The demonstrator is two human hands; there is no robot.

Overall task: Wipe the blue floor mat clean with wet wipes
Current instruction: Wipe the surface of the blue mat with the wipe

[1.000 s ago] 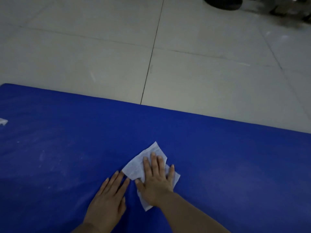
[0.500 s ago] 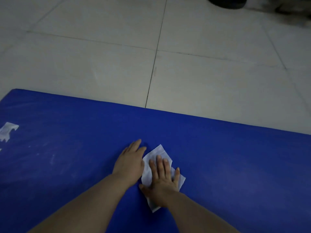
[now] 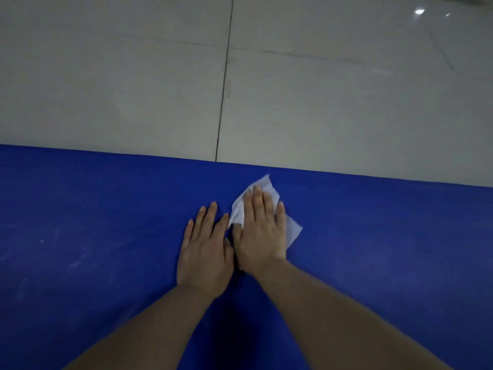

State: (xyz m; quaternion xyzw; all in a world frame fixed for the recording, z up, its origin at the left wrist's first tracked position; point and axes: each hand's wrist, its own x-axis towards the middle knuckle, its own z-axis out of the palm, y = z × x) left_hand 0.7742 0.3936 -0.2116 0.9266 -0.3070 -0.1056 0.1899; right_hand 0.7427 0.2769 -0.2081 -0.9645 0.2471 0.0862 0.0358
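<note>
Floor [image 3: 133, 76]: pale tiles, one floor, with dark joint lines. It lies beyond the far edge of the mat. Risk, as I judge: the wipe is near that edge, so a long push forward could carry it off the mat onto the tiles and bring dirt back.

Blue floor mat [image 3: 386, 249]: one mat, it fills the lower part of the view. Faint pale smudges show on its left part [image 3: 66, 249]. Risk: these marks are well apart from the hands, so they may be missed if the wiping stays in the middle.

Arms: two bare forearms, both reaching forward from the bottom of the view.

Left hand [image 3: 205, 252]: one, lying flat on the mat with fingers stretched and together, holding nothing. It is just beside the right hand, thumbs nearly touching. Risk: it leans on the mat and may leave new marks on a wet area.

Right hand [image 3: 262, 233]: one, palm down on the wipe, fingers extended and pressing it flat, not curled around it.

Wet wipe [image 3: 293, 231]: one white sheet, creased, under the right hand, corners showing above and to the right. Risk: it may bunch or slip out, since only flat pressure holds it.
</note>
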